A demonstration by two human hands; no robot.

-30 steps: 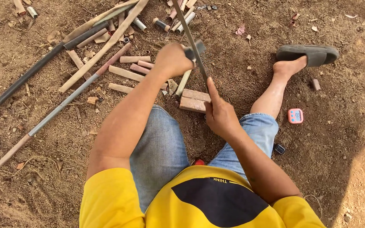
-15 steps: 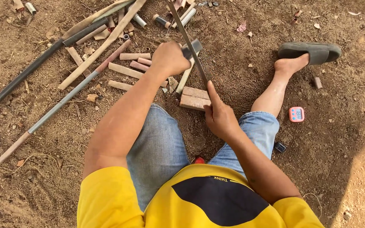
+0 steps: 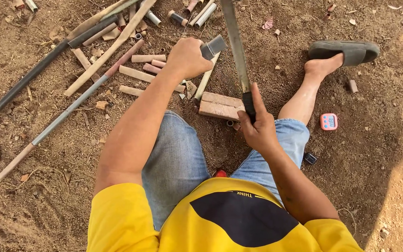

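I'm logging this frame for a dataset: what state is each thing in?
left hand: closed around bamboo piece
bamboo piece: held slanting, lower end at bricks
right hand: gripping long knife
long knife: raised, blade pointing away
bricks: lying flat
sandal: on foot

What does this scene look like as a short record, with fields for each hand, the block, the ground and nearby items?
left hand: grips a grey-ended stick, tilted, lower end by the block
right hand: holds a long blade by its dark handle, blade raised
block: reddish brick flat on the dirt between the legs
ground: cut stick pieces and long poles to the left
nearby: pink timer, sandal on the foot
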